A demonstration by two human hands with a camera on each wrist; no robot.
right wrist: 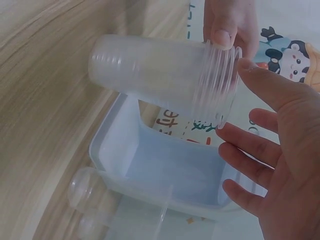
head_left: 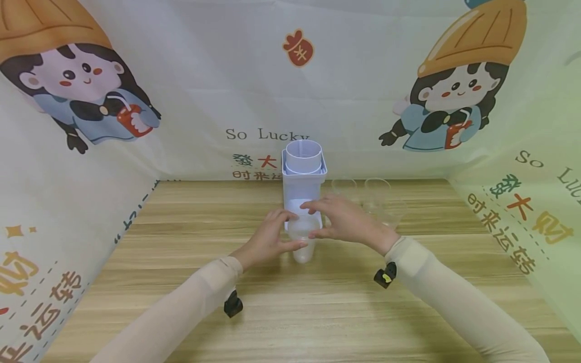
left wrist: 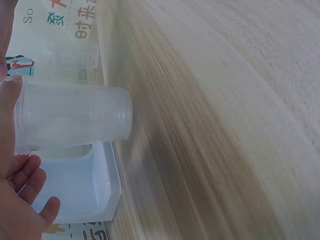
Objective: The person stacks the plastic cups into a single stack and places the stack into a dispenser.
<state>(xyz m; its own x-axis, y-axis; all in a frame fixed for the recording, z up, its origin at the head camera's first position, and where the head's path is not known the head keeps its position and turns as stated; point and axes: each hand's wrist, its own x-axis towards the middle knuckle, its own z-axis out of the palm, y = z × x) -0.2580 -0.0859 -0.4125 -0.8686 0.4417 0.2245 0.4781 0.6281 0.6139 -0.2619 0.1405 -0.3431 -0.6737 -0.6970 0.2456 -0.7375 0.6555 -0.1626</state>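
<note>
A stack of clear plastic cups [head_left: 303, 252] stands upright, base down, on or just above the table, in front of a pale plastic cup dispenser [head_left: 301, 189]. In the right wrist view, several rims of the stacked cups [right wrist: 155, 75] show close together. My left hand [head_left: 268, 232] grips the stack at its rim, thumb on the near side. From the other side, my right hand [head_left: 347, 219] holds the same rim between thumb and index finger, its other fingers spread apart. The dispenser has a round tube on top and an open front [right wrist: 170, 160].
Clear cups [head_left: 378, 191] stand behind my right hand, right of the dispenser, partly hidden. A printed cloth [head_left: 354, 101] closes off the back and both sides. The wooden table [head_left: 313, 312] stretches toward me under both forearms.
</note>
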